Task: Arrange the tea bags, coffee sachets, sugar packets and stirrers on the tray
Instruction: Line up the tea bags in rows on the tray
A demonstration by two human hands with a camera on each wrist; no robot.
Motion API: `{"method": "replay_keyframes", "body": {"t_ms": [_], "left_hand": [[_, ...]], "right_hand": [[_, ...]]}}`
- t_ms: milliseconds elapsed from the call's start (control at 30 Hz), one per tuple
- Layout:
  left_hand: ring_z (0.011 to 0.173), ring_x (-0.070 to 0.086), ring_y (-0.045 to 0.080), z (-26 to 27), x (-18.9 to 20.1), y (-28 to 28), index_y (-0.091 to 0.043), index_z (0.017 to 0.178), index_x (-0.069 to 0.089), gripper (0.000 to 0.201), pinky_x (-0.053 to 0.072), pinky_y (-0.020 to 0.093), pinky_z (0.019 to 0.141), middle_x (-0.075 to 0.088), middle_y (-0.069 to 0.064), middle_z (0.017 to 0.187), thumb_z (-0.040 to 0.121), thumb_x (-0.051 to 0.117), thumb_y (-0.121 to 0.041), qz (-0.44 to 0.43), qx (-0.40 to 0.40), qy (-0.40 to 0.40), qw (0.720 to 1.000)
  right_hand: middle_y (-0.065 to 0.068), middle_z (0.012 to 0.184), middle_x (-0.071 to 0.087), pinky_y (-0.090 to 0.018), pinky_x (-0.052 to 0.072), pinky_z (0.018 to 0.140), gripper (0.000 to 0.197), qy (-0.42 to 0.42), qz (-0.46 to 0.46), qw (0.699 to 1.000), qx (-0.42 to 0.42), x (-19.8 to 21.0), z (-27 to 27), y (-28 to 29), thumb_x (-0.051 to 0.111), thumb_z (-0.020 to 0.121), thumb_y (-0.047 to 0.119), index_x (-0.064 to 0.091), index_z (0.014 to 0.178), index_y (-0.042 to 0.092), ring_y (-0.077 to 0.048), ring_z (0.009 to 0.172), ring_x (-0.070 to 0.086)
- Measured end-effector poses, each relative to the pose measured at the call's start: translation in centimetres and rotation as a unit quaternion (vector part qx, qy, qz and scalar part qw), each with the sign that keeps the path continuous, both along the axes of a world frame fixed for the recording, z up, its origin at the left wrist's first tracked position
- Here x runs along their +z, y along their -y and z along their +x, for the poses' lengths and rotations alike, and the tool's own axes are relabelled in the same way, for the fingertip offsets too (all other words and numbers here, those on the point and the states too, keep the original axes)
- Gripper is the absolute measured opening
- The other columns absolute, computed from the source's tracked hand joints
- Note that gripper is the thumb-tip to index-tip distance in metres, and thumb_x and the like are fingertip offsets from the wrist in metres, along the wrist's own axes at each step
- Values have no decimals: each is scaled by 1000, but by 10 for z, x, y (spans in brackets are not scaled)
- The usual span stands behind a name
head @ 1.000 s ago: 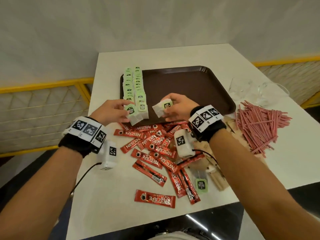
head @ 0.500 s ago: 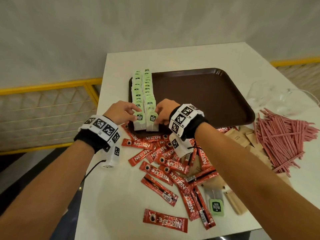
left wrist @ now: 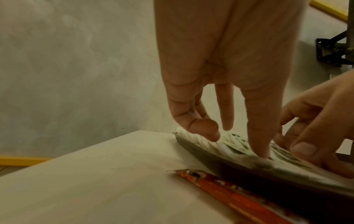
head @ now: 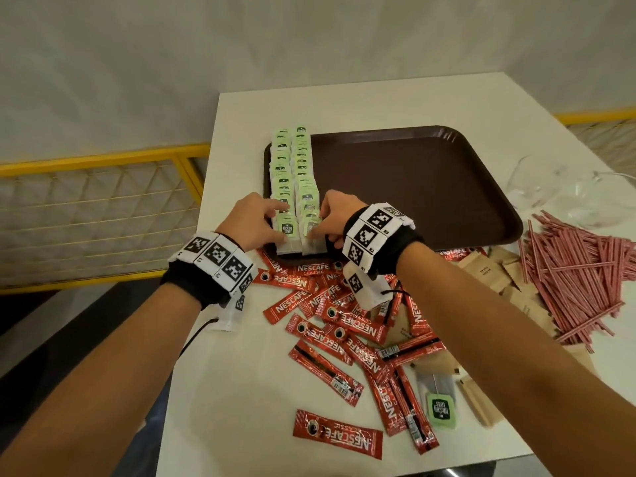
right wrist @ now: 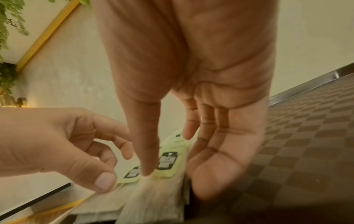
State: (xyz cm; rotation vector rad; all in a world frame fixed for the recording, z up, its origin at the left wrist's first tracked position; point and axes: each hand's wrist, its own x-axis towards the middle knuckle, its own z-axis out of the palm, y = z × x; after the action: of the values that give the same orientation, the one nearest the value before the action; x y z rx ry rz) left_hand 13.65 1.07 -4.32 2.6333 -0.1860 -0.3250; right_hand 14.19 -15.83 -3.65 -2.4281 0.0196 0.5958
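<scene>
A brown tray [head: 430, 187] holds two rows of green-tagged tea bags [head: 292, 173] along its left side. My left hand [head: 272, 218] rests on the nearest bag of the left row [head: 287, 232], its thumb [left wrist: 258, 136] pressing down. My right hand [head: 323, 218] touches the nearest bag of the right row [right wrist: 168, 160] with straight fingers. Its thumb [right wrist: 147, 163] lies on the bag's tag. Red coffee sachets [head: 330, 308] lie heaped in front of the tray. Brown sugar packets [head: 488, 270] and pink stirrers [head: 578, 270] lie to the right.
One loose tea bag [head: 438, 404] lies near the table's front edge among sachets. Clear glass containers [head: 568, 191] stand right of the tray. The white table [head: 241, 390] ends close on the left, beside a yellow railing [head: 103, 160]. Most of the tray's floor is bare.
A second ago my right hand held a tea bag above the tray. Both hands have since set bags at the near ends of the two rows and stay on them.
</scene>
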Motion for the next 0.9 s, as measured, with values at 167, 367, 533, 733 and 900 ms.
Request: {"method": "replay_keyframes", "body": {"t_ms": [167,367,533,733,900], "left_hand": [[89,50,16,-9,-2,2,-18,113,61,45,37,24,75,50,6,110,72,79,-24,28,-31,3,999],[90,49,14,-9,-3,1,-14,112,65,42,37,24,75,53,7,112,74,78,-22,35,-37,-8,999],[98,53,20,-8,-3,3,-15,112,65,41,40,26,78,53,9,115,74,78,-21,40,-32,-6,999],[106,53,24,-8,-5,3,-18,108,65,39,40,27,80,50,10,119,72,80,-23,49,-14,1,999],[102,55,22,-8,-4,2,-17,109,64,39,39,25,76,55,8,122,73,78,-26,31,-5,-3,1000]], "right_hand": [[-10,110,58,-40,55,81,52,-1,-40,999,15,-1,-5,-5,79,72,28,41,103,10,-28,97,62],[-13,115,58,-42,53,87,49,-7,-38,999,-9,-3,-5,-9,78,74,25,38,99,10,-29,99,61],[-15,120,56,-46,52,89,51,-13,-15,1000,-24,-1,-4,-10,79,73,22,37,99,11,-33,106,60],[-13,116,57,-44,52,89,46,0,-2,1000,-17,-4,-3,-10,78,74,19,37,93,12,-32,106,60],[5,77,44,-37,54,83,38,11,8,1000,-3,-4,-3,-6,78,74,18,40,79,19,-24,94,57]]}}
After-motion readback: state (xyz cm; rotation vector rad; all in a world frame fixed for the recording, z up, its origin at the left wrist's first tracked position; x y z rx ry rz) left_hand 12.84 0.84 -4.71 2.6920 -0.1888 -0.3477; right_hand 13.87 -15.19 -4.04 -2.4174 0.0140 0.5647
